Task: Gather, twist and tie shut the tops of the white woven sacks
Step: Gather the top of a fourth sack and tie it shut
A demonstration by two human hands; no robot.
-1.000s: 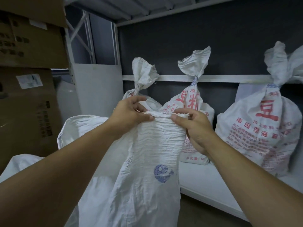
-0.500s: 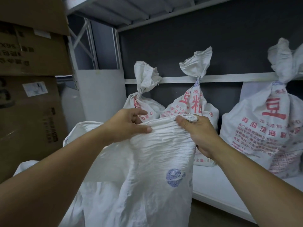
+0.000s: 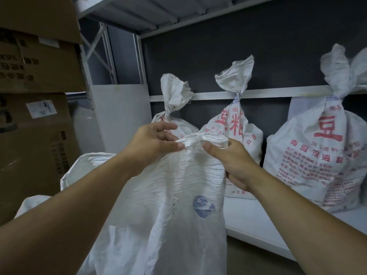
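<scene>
Sack in hand: the open sack point(image 3: 184, 185) hangs in front of the person, its blue mark point(image 3: 203, 207) facing the camera, and its lower part drops out of view.
Top hem: the top hem point(image 3: 200, 138) is bunched between the two hands, at about the height of the shelf sacks' shoulders.
Left hand: the left hand point(image 3: 153, 141) pinches the hem's left end between the thumb and the curled fingers point(image 3: 168, 127), with the forefinger lying straighter above.
Right hand: the right hand point(image 3: 236, 163) grips the right end, thumb on the near face and the other digits hidden behind the cloth.
Step, as I judge it: gathering the mouth, with the twist and tie yet to come.
Doing it well: bring every fold into one tight bundle, leave no loose corner outside the grip, and leave enough neck above the fill for a firm twist.
Risk: woven cloth is slick, so a slack pinch may let pleats slip.
Model to match: the tied sacks point(image 3: 233, 124) on the shelf point(image 3: 254, 219) behind show narrow necks with flared tops.
Left side: cardboard boxes point(image 3: 35, 62) are stacked just beside the sack.
</scene>
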